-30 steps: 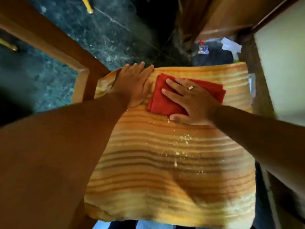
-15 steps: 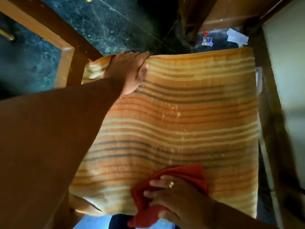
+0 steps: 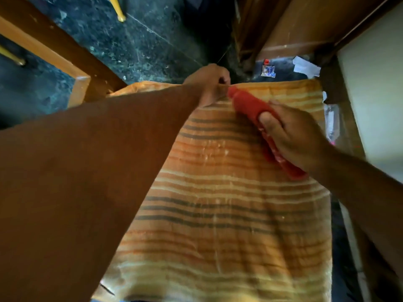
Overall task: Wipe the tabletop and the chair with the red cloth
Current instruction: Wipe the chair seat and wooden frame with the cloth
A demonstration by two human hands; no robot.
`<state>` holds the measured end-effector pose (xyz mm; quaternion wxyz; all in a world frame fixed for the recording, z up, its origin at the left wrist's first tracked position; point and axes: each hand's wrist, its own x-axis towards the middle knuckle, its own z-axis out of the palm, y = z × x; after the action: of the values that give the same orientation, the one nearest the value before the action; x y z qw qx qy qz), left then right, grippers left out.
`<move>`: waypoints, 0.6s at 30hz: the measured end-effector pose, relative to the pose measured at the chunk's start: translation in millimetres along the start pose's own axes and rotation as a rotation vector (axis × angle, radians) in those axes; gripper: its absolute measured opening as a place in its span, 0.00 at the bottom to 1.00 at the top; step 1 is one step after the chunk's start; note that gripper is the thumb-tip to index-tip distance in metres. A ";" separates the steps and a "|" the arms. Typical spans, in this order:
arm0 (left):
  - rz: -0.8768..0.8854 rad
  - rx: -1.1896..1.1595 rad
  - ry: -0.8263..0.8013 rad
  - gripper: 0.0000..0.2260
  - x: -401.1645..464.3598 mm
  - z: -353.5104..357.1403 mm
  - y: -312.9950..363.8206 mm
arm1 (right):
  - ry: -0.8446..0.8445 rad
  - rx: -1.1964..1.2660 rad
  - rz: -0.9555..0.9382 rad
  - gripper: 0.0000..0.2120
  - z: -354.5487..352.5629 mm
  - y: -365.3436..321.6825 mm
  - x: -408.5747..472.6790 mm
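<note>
Below, as I watched through the head camera, the chair seat filled the near and middle field, covered in an orange fabric with cream and dark stripes and flecked with pale crumbs. The right hand was closed around the red cloth, which was bunched into a long roll; the thumb lay across the top of the roll and the fingers curled beneath it. I noted that the roll ran diagonally over the far right part of the seat, its far tip almost touching the left hand. The left hand was clenched on the far edge of the seat cover, pinching the fabric between fingers and thumb, with the forearm crossing the left of the view. Beyond the seat lay a dark marbled floor. A wooden frame stood at far left, and a pale panel stood at right. Small scraps of paper litter lay on the floor at far right.
</note>
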<state>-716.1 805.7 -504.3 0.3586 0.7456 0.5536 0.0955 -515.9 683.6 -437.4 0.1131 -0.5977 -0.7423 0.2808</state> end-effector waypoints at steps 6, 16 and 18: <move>0.056 -0.063 -0.012 0.09 7.3 6.5 -13.8 | -0.158 -0.373 -0.204 0.23 87.3 -43.3 -32.1; 0.211 0.446 0.135 0.29 -51.5 -26.4 -49.1 | -0.452 0.507 0.079 0.15 32.3 -59.6 -95.9; 0.160 0.567 0.061 0.32 -65.5 -40.8 -82.1 | -0.237 0.507 0.210 0.15 4.2 -43.3 -78.5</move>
<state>-824.4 775.4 -510.7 0.1104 0.8541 0.5080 -0.0128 -533.2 602.3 -403.8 0.1419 -0.5870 -0.5908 0.5350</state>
